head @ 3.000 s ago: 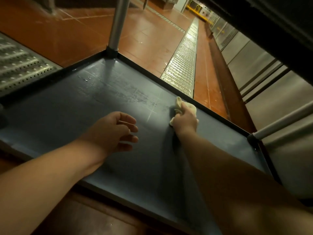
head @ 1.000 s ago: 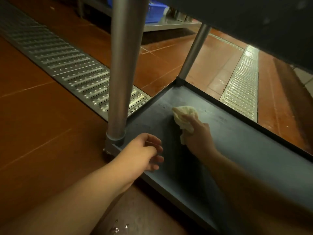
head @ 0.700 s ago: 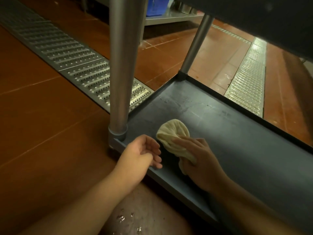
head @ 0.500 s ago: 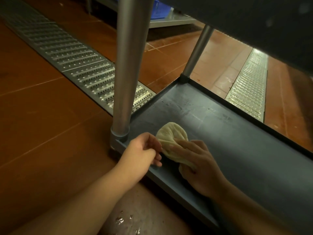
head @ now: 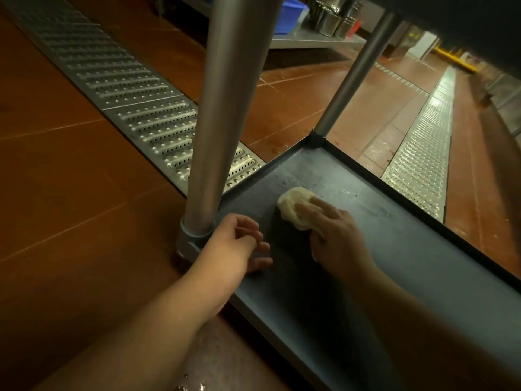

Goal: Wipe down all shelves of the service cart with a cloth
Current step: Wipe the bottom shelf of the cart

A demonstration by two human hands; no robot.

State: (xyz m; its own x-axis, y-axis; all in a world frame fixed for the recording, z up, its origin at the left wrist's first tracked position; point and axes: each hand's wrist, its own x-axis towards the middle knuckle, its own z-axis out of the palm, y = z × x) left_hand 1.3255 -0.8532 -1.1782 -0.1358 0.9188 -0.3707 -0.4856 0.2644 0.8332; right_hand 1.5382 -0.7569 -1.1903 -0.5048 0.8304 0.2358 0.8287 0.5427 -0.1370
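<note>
The cart's bottom shelf (head: 408,249) is a dark grey tray with a raised rim, low above the floor. My right hand (head: 335,238) presses a bunched cream cloth (head: 293,207) flat onto the shelf near its left end. My left hand (head: 239,246) rests over the shelf's near rim beside the front-left post (head: 225,114), fingers loosely curled and holding nothing. Wet streaks show on the shelf beyond the cloth. The shelf above (head: 465,21) is a dark underside at top right.
A second metal post (head: 349,77) stands at the far-left corner. Perforated steel drain grates (head: 132,88) run across the red tile floor on the left and on the far side (head: 423,153). Water drops lie on the floor by my left forearm. A steel rack holds a blue bin (head: 287,12).
My right hand has pushed the cloth a little away from me, toward the far-left corner. The left hand has opened slightly and stays at the near rim. The view shifted closer.
</note>
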